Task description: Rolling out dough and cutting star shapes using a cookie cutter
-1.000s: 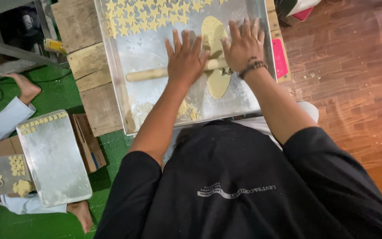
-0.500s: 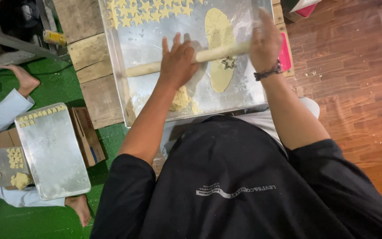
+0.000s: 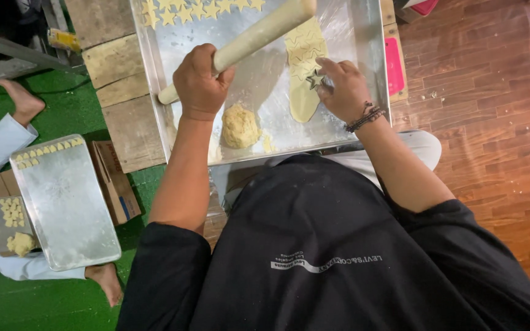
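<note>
One rolling pin, one rolled dough sheet, one dough lump and a far row of cut stars share the big tray. The left hand is clenched round the pin, now lifted and tilted off the sheet it rolled half a second ago. The right hand has left the pin and pinches a star cutter onto the sheet.
</note>
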